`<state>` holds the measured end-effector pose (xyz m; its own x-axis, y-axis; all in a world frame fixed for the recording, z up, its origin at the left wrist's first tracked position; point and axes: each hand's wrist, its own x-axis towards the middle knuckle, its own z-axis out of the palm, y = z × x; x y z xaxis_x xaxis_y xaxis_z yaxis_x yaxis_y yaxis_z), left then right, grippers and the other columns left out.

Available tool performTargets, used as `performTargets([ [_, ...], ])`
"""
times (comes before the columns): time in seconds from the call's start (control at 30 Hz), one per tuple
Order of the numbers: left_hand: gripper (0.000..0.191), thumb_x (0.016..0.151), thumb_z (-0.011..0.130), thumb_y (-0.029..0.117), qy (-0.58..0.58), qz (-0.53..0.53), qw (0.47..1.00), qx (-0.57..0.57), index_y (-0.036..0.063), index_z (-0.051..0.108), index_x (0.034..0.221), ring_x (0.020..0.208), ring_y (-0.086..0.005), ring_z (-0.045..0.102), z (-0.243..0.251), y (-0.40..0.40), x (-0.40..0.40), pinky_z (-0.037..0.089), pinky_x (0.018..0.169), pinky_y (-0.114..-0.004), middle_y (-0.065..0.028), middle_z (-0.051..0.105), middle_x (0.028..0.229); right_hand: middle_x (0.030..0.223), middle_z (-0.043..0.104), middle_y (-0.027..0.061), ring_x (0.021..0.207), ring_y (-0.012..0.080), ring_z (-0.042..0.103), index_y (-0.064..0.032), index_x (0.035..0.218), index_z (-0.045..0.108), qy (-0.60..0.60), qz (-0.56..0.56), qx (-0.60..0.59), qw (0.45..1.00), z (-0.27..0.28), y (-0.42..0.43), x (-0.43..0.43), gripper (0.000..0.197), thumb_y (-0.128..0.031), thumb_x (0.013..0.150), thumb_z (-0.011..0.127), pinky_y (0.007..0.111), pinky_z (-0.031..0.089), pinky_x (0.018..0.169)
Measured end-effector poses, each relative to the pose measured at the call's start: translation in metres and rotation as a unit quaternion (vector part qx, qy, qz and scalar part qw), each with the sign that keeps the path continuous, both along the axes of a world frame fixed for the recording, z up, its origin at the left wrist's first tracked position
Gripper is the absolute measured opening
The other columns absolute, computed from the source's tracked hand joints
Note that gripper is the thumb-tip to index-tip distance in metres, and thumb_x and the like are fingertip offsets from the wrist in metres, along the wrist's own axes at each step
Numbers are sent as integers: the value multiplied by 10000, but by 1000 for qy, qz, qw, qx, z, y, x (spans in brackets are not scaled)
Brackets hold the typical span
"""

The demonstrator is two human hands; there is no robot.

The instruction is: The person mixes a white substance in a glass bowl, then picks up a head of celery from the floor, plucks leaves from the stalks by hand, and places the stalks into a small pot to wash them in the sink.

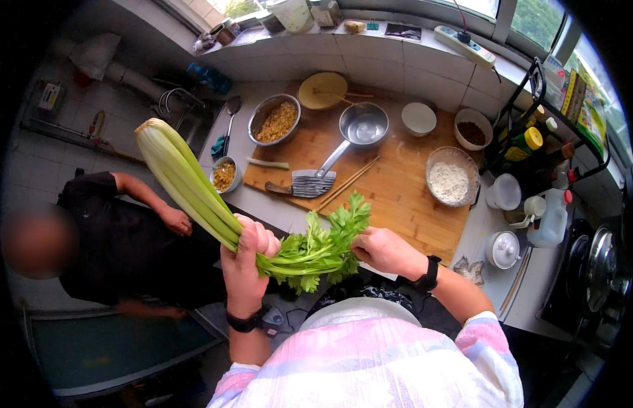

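My left hand (250,260) is wrapped around the stalks of a celery bunch (189,178), whose pale root end points to the upper left. My right hand (388,252) is at the celery's leaves (321,250), fingers curled at their right edge; whether they pinch a leaf is hidden. Beyond both hands lies a wooden cutting board (413,214). On it are a cleaver (311,184), a pair of chopsticks (349,183), a celery piece (268,163) and a metal saucepan (364,125), its handle over the blade.
A bowl of flour (449,176), a metal bowl of yellow crumbly food (275,122) and a white bowl (419,119) stand around the board. Condiment bottles (525,143) and a plastic jug (549,219) are at the right. Another person (138,239) in black is close on the left.
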<state>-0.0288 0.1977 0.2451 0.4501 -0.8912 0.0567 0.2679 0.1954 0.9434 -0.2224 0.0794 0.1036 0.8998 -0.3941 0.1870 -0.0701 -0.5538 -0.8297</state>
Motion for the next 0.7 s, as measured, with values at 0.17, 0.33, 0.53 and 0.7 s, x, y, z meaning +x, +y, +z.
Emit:
performTargets([
  [0.17, 205, 964, 549, 211, -55, 70, 996, 7, 93, 426, 850, 549, -92, 296, -3, 2, -11, 280, 527, -266, 35, 319, 640, 814, 641, 205, 734, 264, 647, 2, 926, 637, 44, -88, 183, 978, -31, -3, 5, 185, -155, 834, 607, 346, 502, 686],
  [0.33, 239, 958, 562, 237, -33, 94, 994, -45, 105, 409, 831, 539, -82, 251, 21, 3, 9, 249, 514, -264, 39, 276, 632, 774, 662, 148, 706, 198, 624, 2, 908, 627, 120, -224, 254, 933, -86, -10, -27, 165, -148, 843, 602, 319, 494, 667],
  [0.53, 300, 963, 554, 267, 18, 121, 992, -38, 121, 375, 773, 545, -84, 225, 19, 6, 18, 227, 520, -264, 40, 258, 633, 824, 607, 103, 749, 154, 567, 4, 899, 574, -94, -256, 232, 934, -12, 9, -7, 60, -33, 884, 529, 272, 460, 674],
  [0.7, 307, 968, 544, 273, 40, 145, 988, -30, 123, 375, 761, 553, -81, 238, 15, 3, 15, 235, 525, -255, 41, 265, 640, 872, 568, 169, 774, 314, 568, -2, 975, 568, -188, -225, 67, 954, 13, 20, 14, 153, -28, 828, 606, 352, 477, 706],
])
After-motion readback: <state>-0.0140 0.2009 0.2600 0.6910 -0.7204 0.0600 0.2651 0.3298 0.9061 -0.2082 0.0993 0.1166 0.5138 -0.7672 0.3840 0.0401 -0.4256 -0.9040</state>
